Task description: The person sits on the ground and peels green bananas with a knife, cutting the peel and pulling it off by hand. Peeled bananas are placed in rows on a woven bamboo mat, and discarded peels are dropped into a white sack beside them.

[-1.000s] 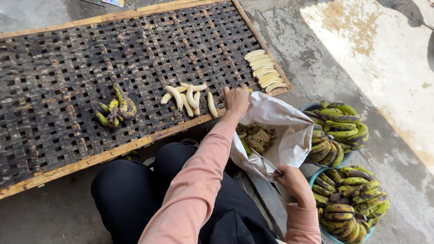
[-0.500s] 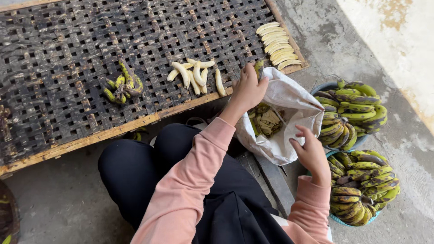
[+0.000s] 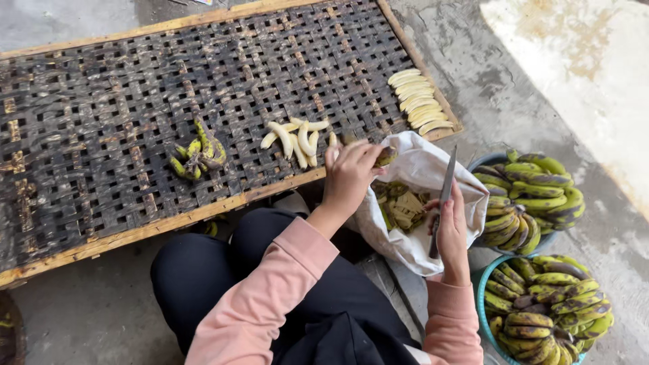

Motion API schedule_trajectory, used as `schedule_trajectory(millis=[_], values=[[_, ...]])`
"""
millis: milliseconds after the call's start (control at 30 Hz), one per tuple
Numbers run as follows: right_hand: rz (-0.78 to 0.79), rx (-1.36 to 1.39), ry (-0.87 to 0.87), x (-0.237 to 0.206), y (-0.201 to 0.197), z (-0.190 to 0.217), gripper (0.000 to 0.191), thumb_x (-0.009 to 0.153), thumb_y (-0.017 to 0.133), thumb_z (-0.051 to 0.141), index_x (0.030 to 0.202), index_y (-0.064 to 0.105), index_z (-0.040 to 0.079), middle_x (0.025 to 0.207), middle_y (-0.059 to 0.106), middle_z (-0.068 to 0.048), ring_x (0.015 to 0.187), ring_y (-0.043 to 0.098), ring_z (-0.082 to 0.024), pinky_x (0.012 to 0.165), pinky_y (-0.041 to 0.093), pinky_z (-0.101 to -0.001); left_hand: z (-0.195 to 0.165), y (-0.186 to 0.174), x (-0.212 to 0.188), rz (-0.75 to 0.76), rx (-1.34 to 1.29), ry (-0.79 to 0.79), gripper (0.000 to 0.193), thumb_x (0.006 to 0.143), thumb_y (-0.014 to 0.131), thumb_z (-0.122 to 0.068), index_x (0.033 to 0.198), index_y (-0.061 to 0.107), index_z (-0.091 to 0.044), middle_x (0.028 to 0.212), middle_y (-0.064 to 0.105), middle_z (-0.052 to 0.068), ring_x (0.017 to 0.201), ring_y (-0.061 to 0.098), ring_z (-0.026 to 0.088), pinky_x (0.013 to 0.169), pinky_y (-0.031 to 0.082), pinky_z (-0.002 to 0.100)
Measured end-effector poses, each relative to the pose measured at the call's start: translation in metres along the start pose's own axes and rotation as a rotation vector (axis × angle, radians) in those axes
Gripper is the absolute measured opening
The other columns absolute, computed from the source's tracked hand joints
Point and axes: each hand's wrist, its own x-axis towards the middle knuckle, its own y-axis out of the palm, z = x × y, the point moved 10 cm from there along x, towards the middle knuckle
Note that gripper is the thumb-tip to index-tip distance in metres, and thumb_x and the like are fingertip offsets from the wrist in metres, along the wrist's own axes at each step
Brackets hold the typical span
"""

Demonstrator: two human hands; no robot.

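the fingers of the left hand (image 3: 350, 177) are curled shut around an unpeeled banana (image 3: 384, 157), whose dark, yellow-green end pokes out to the right of the knuckles, over the mouth of the white sack (image 3: 433, 177). the banana's long axis runs roughly left to right, its free end aimed toward the right hand (image 3: 451, 226). that hand is closed on the handle of a knife (image 3: 443, 199), the blade standing nearly upright with its tip just above and right of the banana's free end, near it but apart. so the blade lies to the right of the fruit and crosses its axis almost squarely; the left hand has the banana, the right is the one nearer its exposed tip. banana peels (image 3: 402, 206) lie inside the sack below both hands. on the woven drying rack (image 3: 101, 101) just beyond the left hand lie peeled bananas (image 3: 295, 137).
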Motion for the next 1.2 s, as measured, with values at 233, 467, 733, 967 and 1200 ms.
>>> schedule_trajectory(millis=[233,467,733,967,1200], values=[[0.171,0.149,-0.075,-0.023,0.062,0.057,0.056,0.114,0.037,0.027,0.167,0.029,0.014,0.091,0.054,0.003,0.071,0.046,-0.003,0.062,0.041,-0.0181,0.019,0.044,-0.025,0.035,-0.419,-0.269,0.045,0.099,0.068,-0.032,0.134,0.061,-0.005,0.124,0.069,0.012,0.114,0.068,0.027,0.096,0.06,0.047],[0.103,-0.114,-0.237,-0.021,0.076,0.098,0.059,0.112,0.047,0.02,0.169,0.033,0.011,0.088,0.054,-0.001,0.077,0.048,-0.008,0.073,0.043,-0.0209,0.052,0.126,-0.051,0.193,-1.989,-1.074,0.038,0.101,0.053,-0.029,0.118,0.056,0.004,0.113,0.07,0.017,0.104,0.072,0.028,0.091,0.061,0.048],[0.119,-0.365,-0.543,-0.031,0.088,0.152,0.057,0.098,0.062,0.008,0.153,0.047,0.005,0.143,0.063,-0.017,0.126,0.065,-0.029,0.106,0.049,-0.0352,0.039,0.122,-0.045,0.404,-1.985,-0.928,0.018,0.103,0.06,-0.008,0.117,0.051,0.001,0.117,0.072,0.017,0.105,0.073,0.022,0.091,0.063,0.033],[-0.012,-0.588,-0.737,-0.037,0.091,0.178,0.058,0.092,0.074,0.015,0.146,0.055,0.007,0.123,0.069,-0.016,0.108,0.069,-0.033,0.092,0.054,-0.0391,0.039,0.137,-0.053,0.359,-2.083,-1.112,0.031,0.104,0.063,-0.03,0.119,0.063,-0.003,0.106,0.073,0.008,0.092,0.074,0.016,0.08,0.064,0.028],[-0.177,-0.76,-0.73,-0.029,0.09,0.165,0.055,0.085,0.081,0.025,0.133,0.061,0.007,0.097,0.068,-0.013,0.084,0.067,-0.031,0.073,0.052,-0.0393,0.027,0.142,-0.049,0.397,-2.086,-1.052,0.033,0.103,0.067,-0.035,0.117,0.064,-0.005,0.103,0.073,0.008,0.088,0.075,0.017,0.073,0.062,0.028]])
